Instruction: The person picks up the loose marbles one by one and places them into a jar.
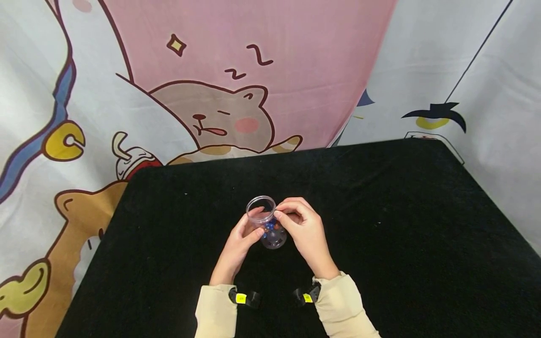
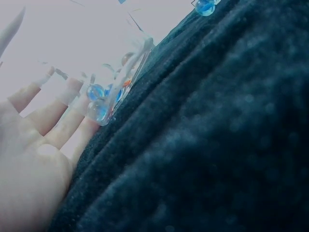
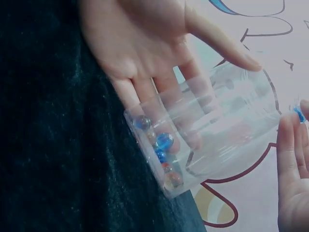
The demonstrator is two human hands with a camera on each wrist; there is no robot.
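Note:
A clear plastic jar [image 1: 260, 217] without a lid is held above the black cloth, with several glass marbles [image 3: 164, 141] inside. Blue, clear and orange-tinted ones lie together near its base. My left hand [image 1: 241, 244] grips the jar from the left side, its fingers spread behind the wall and the thumb in front. At the rim, my right hand [image 1: 305, 227] pinches a blue marble [image 3: 299, 114] between thumb and fingers. That marble is mostly hidden by the fingertips. In the left wrist view, the palm and fingers of my left hand [image 2: 48, 130] touch the jar wall [image 2: 130, 72].
Black cloth [image 1: 393, 234] covers the table under both hands. A printed curtain [image 1: 321, 56] with cartoon animals hangs behind and to the sides. Another blue marble [image 2: 205, 7] shows at the top edge of the left wrist view; what it rests on is unclear.

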